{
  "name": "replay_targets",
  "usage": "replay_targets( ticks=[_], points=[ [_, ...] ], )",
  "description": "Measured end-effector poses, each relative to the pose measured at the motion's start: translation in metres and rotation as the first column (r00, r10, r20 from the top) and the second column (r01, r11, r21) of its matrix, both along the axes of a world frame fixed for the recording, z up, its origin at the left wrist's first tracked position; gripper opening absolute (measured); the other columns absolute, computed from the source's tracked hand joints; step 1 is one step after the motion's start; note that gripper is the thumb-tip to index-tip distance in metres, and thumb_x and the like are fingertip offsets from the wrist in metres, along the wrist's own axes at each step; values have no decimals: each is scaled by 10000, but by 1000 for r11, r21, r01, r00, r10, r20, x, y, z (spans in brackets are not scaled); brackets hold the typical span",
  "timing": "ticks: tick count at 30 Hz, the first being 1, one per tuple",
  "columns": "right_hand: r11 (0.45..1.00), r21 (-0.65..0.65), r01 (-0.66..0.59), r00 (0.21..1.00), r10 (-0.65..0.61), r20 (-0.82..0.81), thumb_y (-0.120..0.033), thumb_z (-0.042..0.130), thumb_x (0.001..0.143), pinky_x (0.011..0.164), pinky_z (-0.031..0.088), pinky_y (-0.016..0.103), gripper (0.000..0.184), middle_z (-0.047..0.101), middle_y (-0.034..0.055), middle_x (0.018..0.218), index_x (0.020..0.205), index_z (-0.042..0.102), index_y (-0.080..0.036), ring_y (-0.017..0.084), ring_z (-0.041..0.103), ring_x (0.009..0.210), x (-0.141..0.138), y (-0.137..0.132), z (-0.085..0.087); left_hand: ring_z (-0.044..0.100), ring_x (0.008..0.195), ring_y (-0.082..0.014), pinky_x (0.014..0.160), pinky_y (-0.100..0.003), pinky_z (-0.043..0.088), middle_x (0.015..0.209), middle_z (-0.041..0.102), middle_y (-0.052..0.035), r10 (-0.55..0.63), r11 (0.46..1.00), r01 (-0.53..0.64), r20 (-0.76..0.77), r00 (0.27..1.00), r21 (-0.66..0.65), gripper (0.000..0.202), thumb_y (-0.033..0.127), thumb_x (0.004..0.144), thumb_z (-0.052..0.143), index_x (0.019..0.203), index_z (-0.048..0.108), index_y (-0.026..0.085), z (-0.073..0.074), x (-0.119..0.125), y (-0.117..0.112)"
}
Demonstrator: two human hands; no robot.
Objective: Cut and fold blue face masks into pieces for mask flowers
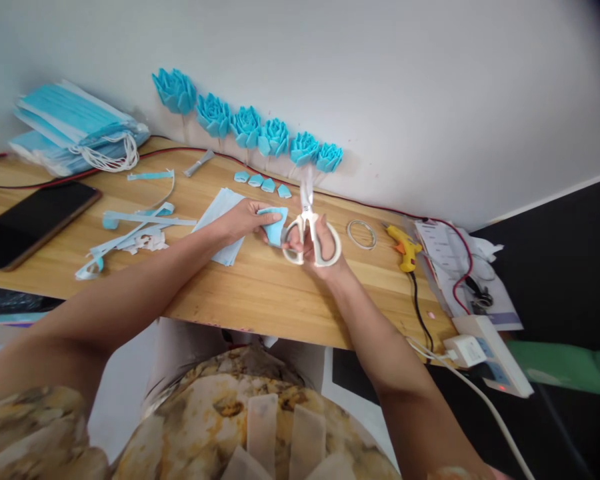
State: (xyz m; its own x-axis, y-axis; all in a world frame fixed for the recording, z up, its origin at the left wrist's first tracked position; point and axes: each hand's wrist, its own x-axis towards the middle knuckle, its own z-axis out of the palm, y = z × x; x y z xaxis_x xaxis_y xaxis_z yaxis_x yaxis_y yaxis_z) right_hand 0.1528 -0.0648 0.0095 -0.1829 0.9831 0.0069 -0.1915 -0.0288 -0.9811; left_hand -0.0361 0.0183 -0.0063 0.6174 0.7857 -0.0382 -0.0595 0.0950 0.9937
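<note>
In my left hand (250, 219) is a small folded piece of light blue fabric (274, 227), pinched between thumb and fingers. White-handled scissors (306, 217) rest in my right hand (323, 243), blades pointing to the wall. The right fingertips come close to the fabric's lower edge; whether they touch it I cannot tell. Under my left wrist lies a flat blue sheet (223, 207), partly covered. Just beyond my hands, several small cut blue pieces (267, 185) sit in a row. Several blue fabric flowers (246, 127) on thin stems lean along the wall.
Bagged face masks (75, 127) and a phone (35, 223) occupy the left side, near cut strips and scraps (140, 230). To the right are a wire ring (361, 235), a yellow glue gun (405, 247), papers (447, 260) and a power strip (495, 353). A red-black cable (280, 179) runs along the back.
</note>
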Motion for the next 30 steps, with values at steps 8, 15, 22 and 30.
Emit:
replay_targets(
  ticks=[8,15,22,30],
  points=[
    [898,327,296,167,-385,908,-411,692,878,798,496,393,426,766,116,1022,1254,692,-211,273,685,897,66,24,5,643,589,-120,546,-218,563,683,690,-28,158,981,-148,72,985,-125,379,431,717,903,754,692,119,-1,0,5],
    [930,316,188,-132,-295,946,-338,597,943,852,516,467,452,782,197,1019,1342,683,-145,343,716,947,72,17,4,669,683,-151,644,-291,603,789,711,-49,164,980,-143,150,975,-141,373,446,772,868,859,704,123,-1,1,3],
    [856,468,218,412,-516,751,-545,519,979,929,517,409,476,781,124,1139,1220,732,-195,264,708,1028,43,11,6,728,828,-173,795,-330,644,926,747,-48,137,974,-83,260,956,-209,328,85,723,781,1043,717,123,3,4,0],
    [946,271,177,815,-295,498,-545,697,865,702,466,283,332,676,2,818,855,690,-213,144,575,744,8,8,-18,737,841,-183,778,-347,654,985,750,-62,-47,982,88,232,972,-170,460,148,735,832,1177,705,132,0,6,-7]
  ],
)
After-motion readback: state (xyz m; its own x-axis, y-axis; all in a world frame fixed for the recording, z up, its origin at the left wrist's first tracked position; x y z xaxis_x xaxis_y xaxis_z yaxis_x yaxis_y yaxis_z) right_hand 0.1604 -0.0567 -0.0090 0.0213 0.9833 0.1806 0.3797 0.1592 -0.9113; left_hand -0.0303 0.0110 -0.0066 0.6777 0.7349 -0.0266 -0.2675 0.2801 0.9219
